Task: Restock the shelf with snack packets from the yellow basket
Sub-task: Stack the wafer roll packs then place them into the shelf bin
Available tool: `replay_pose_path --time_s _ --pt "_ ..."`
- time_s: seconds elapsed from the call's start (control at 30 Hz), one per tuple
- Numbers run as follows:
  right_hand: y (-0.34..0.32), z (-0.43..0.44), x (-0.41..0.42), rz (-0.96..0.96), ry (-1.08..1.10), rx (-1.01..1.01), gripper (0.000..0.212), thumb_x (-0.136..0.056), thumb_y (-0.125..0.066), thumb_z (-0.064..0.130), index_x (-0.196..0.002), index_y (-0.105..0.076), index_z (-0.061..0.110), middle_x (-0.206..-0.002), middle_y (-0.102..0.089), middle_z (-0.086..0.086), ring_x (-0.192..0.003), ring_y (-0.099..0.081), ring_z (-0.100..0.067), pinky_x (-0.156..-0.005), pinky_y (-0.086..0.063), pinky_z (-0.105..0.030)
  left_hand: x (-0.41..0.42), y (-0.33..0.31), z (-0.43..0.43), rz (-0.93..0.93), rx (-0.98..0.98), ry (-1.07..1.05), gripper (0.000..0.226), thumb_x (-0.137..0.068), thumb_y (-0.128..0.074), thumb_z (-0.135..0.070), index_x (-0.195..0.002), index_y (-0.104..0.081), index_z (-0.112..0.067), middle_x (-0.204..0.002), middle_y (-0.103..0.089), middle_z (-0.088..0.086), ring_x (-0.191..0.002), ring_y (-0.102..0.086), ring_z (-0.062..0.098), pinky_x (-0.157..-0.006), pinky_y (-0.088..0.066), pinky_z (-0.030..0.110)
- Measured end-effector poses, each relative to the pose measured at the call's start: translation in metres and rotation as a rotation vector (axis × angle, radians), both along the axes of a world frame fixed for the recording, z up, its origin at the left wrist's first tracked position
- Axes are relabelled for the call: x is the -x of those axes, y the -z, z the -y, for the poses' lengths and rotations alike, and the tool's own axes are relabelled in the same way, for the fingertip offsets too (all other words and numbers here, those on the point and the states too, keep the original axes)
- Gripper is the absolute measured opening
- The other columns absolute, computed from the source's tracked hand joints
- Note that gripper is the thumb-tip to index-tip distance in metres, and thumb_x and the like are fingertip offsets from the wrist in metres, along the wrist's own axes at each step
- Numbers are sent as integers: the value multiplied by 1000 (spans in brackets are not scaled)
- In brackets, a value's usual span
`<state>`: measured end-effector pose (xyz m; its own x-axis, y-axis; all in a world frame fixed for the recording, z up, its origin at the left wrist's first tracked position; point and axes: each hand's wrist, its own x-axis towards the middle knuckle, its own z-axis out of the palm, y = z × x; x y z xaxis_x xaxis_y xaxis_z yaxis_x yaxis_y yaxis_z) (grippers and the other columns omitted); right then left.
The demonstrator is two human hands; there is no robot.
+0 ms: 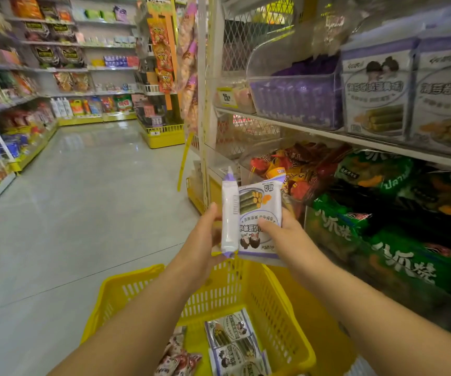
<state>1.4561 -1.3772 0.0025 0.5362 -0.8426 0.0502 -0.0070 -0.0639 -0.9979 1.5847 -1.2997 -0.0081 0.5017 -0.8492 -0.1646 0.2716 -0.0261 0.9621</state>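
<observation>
Both my hands hold white-and-purple snack packets above the yellow basket (248, 283). My left hand (202, 245) grips a packet seen edge-on (229, 213). My right hand (286, 234) holds a second packet (259, 210) face-up and upside down, thumb pressed on its front. More of the same packets (232, 340) lie in the basket, beside red-and-white packets (178, 356). Matching packets (376, 88) stand on the upper shelf (327, 131) at the right.
A clear bin of purple packets (297, 99) sits left of the matching packets. Below are red-orange snacks (295, 169) and green bags (376, 213). A grey aisle floor (83, 199) stretches left, with stocked shelves (29, 90) along it.
</observation>
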Motion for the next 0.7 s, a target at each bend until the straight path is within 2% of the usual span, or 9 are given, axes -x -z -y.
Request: replay_pose_path --time_s 0.1,0.17,0.23,0.27,0.33,0.4,0.5,0.6,0.7 --pt "-2 1 9 5 -123 -19 36 -85 -62 -4 -108 -56 22 -106 -70 -6 -92 -69 -17 -81 -57 -33 -6 5 -2 70 -1 40 25 -97 -50 -36 -117 -57 -23 -106 -71 5 -95 -67 16 -80 -52 39" --pt "0 -3 13 -82 -210 54 50 -76 -67 -9 -112 -56 24 -104 -70 -3 -88 -69 -11 -68 -56 -22 -8 8 -5 167 -33 86 34 -93 -60 -26 -124 -47 -28 -113 -69 -3 -96 -66 9 -73 -48 28" --pt "2 -6 16 -169 -270 90 59 -74 -68 -10 -120 -54 23 -106 -69 -2 -92 -68 -11 -70 -57 -21 -11 12 -8 181 -61 149 42 -90 -66 -22 -121 -43 -36 -109 -72 -10 -97 -67 6 -72 -52 23" --pt "3 -7 17 -189 -298 89 60 -74 -68 -11 -123 -54 22 -108 -70 -2 -95 -68 -14 -75 -57 -23 -13 13 -11 182 -72 181 35 -89 -67 -21 -115 -49 -37 -102 -74 -12 -94 -69 6 -70 -54 22" --pt "4 -8 18 -201 -335 77 59 -75 -68 -10 -122 -55 22 -108 -71 -3 -97 -69 -17 -81 -57 -28 -14 11 -19 195 -116 236 28 -88 -67 -25 -114 -59 -28 -101 -75 -5 -95 -71 15 -82 -57 33" --pt "1 -4 20 -197 -293 65 51 -75 -71 -7 -118 -60 18 -104 -73 -3 -93 -70 -17 -80 -58 -29 -18 8 -26 224 -165 237 36 -86 -68 -31 -117 -64 -14 -105 -74 6 -98 -70 26 -94 -52 46" --pt "-7 8 26 -195 -86 159 40 -74 -77 1 -110 -66 11 -100 -73 -1 -84 -71 -14 -73 -56 -26 -31 6 -33 233 -159 92 35 -85 -69 -30 -114 -66 -11 -102 -74 10 -97 -70 31 -96 -50 51" --pt "-14 20 34 -202 139 247 39 -74 -79 8 -109 -63 15 -100 -69 0 -83 -67 -11 -74 -53 -28 -47 6 -37 208 -171 -45 27 -94 -60 -28 -116 -64 -13 -103 -74 9 -96 -70 30 -94 -51 50" --pt "-22 21 38 -38 78 132 31 -74 -80 11 -102 -66 9 -93 -73 -12 -82 -72 -27 -77 -58 -42 -53 8 -39 178 -179 -33 27 -99 -52 -25 -121 -59 -11 -98 -75 10 -88 -72 28 -85 -56 46"
